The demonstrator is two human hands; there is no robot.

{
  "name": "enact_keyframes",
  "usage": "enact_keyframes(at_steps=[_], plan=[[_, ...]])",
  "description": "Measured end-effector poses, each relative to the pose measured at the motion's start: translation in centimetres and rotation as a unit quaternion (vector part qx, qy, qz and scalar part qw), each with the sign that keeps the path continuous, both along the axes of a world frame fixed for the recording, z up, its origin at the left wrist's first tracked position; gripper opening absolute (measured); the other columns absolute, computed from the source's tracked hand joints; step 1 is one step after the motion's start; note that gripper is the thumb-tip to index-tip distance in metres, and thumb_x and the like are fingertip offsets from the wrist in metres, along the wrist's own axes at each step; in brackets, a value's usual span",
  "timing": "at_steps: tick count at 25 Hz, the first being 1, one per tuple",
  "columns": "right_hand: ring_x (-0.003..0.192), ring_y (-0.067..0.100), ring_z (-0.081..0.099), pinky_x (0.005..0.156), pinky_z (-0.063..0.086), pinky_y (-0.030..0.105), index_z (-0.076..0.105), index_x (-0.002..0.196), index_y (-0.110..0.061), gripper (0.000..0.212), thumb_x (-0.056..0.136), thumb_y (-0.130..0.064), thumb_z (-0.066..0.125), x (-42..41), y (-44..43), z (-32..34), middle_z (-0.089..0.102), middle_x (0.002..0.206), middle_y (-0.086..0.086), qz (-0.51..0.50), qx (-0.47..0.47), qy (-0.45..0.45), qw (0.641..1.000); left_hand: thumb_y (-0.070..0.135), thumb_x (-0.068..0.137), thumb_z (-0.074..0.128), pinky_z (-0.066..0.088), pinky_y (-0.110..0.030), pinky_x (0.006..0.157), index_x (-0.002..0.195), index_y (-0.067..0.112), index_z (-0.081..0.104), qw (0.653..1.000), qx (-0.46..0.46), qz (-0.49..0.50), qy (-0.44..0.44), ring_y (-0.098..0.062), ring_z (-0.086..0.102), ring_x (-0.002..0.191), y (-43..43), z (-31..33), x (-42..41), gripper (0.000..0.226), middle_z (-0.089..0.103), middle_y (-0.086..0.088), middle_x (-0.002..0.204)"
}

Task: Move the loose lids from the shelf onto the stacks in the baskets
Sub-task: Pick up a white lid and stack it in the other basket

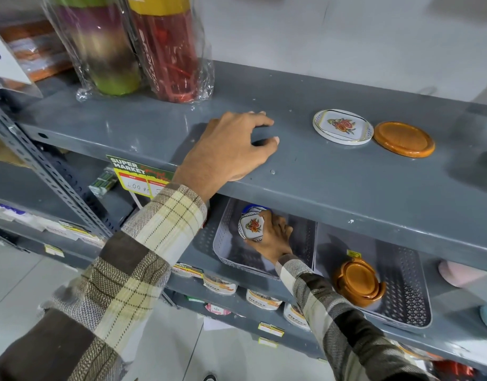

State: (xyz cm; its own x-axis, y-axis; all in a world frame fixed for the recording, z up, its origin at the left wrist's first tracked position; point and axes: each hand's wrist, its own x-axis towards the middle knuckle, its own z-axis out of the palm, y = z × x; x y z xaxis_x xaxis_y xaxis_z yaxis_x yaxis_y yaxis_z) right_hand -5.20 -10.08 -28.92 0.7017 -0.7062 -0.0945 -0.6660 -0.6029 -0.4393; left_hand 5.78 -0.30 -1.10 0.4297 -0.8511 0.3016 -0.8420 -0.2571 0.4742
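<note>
Right hand seats a flowered lid in the left basket.

The right hand [269,237] grips a flowered lid [252,225] inside the left basket [225,243], below the shelf [333,182]; lower it flat and centred on the stack before release. The left hand [231,149] rests half-curled and empty on the shelf. On the shelf remain a flowered lid [342,130] and, touching it, an orange lid [404,139], the latter for the orange stack [359,283]. Below the shelf edge a tag [139,173] reads "SUPER MARKET".
</note>
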Motion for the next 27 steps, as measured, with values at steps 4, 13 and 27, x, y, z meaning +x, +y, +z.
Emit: enact_keyframes(at_steps=[4,13,27], plan=[[0.146,0.036,0.026,0.118,0.024,0.051,0.024,0.151,-0.018,0.120,0.059,-0.061,0.088,-0.1,-0.7,0.8,0.033,0.157,0.011,0.004,0.036,-0.043,0.998,0.055,0.085,0.052,0.035,-0.042,0.116,0.134,0.032,0.059,1.000,0.000,-0.001,0.003,-0.010,0.045,0.138,0.0,-0.1,0.1,0.055,0.049,0.013,0.149],[0.140,0.034,0.046,0.109,0.031,0.035,0.046,0.140,-0.009,0.089,0.068,-0.035,0.092,-0.4,-1.6,2.5,0.054,0.146,0.014,-0.017,0.049,-0.066,0.996,0.053,0.086,0.054,0.035,-0.041,0.116,0.134,0.032,0.059,1.000,0.001,0.002,0.003,-0.011,0.046,0.137,0.0,0.2,0.0,0.053,0.049,0.012,0.150],[0.149,0.028,0.027,0.119,0.019,0.036,0.031,0.148,-0.018,0.088,0.081,-0.051,0.077,-2.4,0.0,6.6,0.035,0.159,0.007,-0.002,0.047,-0.070,0.996,0.055,0.084,0.055,0.035,-0.041,0.116,0.131,0.033,0.061,1.000,-0.004,0.001,0.007,-0.014,0.048,0.136,0.3,0.5,-0.3,0.052,0.051,0.014,0.148]])
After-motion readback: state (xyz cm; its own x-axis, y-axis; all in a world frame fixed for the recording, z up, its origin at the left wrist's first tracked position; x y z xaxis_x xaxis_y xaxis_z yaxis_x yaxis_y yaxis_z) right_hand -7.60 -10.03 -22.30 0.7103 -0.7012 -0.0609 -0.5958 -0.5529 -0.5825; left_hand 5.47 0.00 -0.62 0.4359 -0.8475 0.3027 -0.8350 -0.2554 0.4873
